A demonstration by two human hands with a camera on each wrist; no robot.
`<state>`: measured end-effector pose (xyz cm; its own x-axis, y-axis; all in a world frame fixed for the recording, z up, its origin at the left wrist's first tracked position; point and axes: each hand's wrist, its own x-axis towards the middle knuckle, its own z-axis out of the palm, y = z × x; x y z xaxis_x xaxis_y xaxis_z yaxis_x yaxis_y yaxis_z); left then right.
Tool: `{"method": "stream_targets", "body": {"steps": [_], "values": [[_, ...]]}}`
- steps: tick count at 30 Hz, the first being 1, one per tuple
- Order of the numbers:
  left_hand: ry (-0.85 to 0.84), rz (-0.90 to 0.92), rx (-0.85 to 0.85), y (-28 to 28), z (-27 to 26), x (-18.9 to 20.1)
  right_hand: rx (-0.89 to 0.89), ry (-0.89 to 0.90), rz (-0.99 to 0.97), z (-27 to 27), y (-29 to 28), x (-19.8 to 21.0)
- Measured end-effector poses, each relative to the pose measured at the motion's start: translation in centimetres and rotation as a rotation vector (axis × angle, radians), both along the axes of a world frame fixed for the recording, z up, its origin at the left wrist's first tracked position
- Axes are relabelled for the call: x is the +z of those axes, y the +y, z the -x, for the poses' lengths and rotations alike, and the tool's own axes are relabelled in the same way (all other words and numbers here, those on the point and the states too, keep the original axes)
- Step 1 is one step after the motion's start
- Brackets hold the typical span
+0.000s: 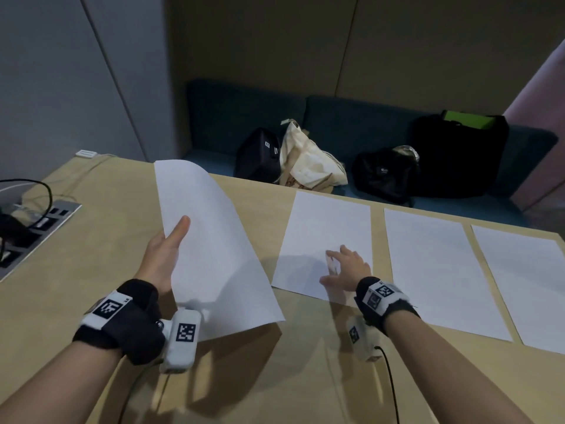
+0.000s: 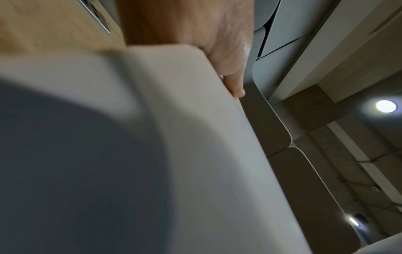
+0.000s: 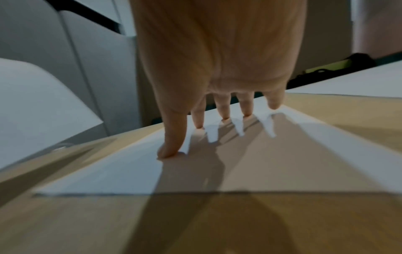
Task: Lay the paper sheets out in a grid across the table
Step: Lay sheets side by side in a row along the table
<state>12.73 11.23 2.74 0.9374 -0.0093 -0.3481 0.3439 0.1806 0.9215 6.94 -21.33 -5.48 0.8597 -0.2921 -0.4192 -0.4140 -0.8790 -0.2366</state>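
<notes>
On the teal bench [image 1: 351, 123] behind the table, a cream cloth tote [image 1: 308, 160] is seen slumped between black bags [image 1: 260, 156], and a larger black bag [image 1: 458, 154] is shown with a lime-green item [image 1: 467, 119] protruding from its top; what else the bags hold cannot be told. A recessed metal socket panel [image 1: 46, 228] with black cables plugged in is set into the left of the pale wood-grain table [image 1: 101, 240]. Three plain white rectangular sheets are laid flat in a row along the far edge: the left laid sheet [image 1: 327, 231], the middle sheet [image 1: 434, 267] and the right sheet [image 1: 526, 286], separated by narrow strips of bare wood. The left laid sheet is pressed down by the right hand [image 1: 347, 267], whose fingers [image 3: 224, 106] are spread and nearly straight, tips touching the paper. A stack of held paper [image 1: 211, 240], smooth, white and bowed into a curve, is kept lifted off the table to the left of the row by the left hand [image 1: 166, 255], the thumb laid across its upper face and the fingers hidden beneath it. Black straps with coded markers are worn on both wrists.
</notes>
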Motion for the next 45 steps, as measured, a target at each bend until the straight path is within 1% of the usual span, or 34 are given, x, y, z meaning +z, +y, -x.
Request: {"method": "stream_targets", "body": {"steps": [6,18,29,31,32,33,34,35,36,39,40,42,44,45], "values": [[-0.001,0.020,0.008,0.1,0.4,0.1,0.025,-0.019,-0.063,-0.2,-2.0,0.0],[-0.021,0.071,-0.025,-0.4,0.6,0.2,-0.012,-0.046,-0.079,0.0,-1.6,-0.7],[-0.037,0.146,-0.062,-0.9,0.1,1.2,-0.024,-0.011,-0.067,0.3,-1.1,-0.2],[-0.049,0.149,-0.063,-1.0,0.1,1.4,-0.021,-0.084,-0.051,0.3,-0.8,0.3],[-0.055,0.154,-0.066,-1.0,0.1,1.5,-0.032,-0.155,-0.086,0.2,-0.5,0.8],[-0.060,0.160,-0.070,-1.0,0.1,1.6,-0.064,-0.230,-0.178,0.2,-0.1,1.5],[-0.068,0.166,-0.074,-1.0,0.0,1.7,-0.114,-0.279,-0.320,0.1,0.6,2.2],[-0.077,0.172,-0.078,-1.0,0.0,1.8,-0.157,-0.278,-0.482,0.0,1.5,3.1],[-0.088,0.180,-0.084,-1.0,0.0,1.9,-0.179,-0.241,-0.624,-0.1,2.6,3.9],[-0.104,0.213,-0.102,-1.2,-0.1,2.1,-0.164,-0.099,-0.904,-0.6,5.9,5.9],[-0.110,0.216,-0.106,-1.3,-0.1,2.1,-0.157,-0.082,-0.978,-0.8,6.7,6.3],[-0.117,0.209,-0.100,-1.0,-0.1,2.2,-0.155,-0.111,-1.095,-1.2,7.9,6.9],[-0.119,0.194,-0.070,-0.4,-0.1,2.1,-0.220,-0.207,-1.156,-1.7,8.5,7.4],[-0.115,0.177,-0.058,-0.1,-0.1,2.1,-0.257,-0.276,-1.135,-2.0,8.5,7.4]]}}
